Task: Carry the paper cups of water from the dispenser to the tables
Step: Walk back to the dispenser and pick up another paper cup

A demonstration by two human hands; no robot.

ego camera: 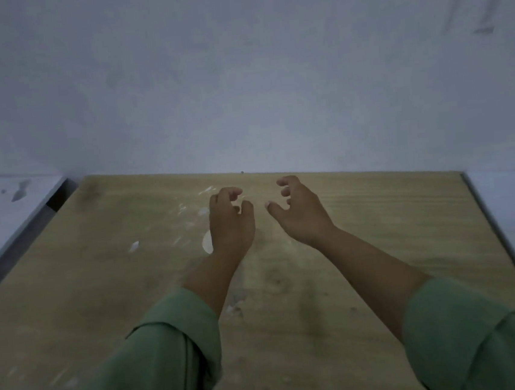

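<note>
Wooden tabletop (380,246) against a pale wall, frame centre: left hand (229,225) and right hand (302,212) hover empty, fingers curled apart; no cup or dispenser in view, so the next grip should be gentle.

The bench (379,230) has a light wood-grain top, its far edge set against a pale wall (238,71) and its right edge finished with a thin grey strip. White flecks and smears (206,242) lie on the top, mostly on the left-centre part, with a few more toward the near edge. Faint dark smudges (277,282) mark the middle of the surface.
</note>
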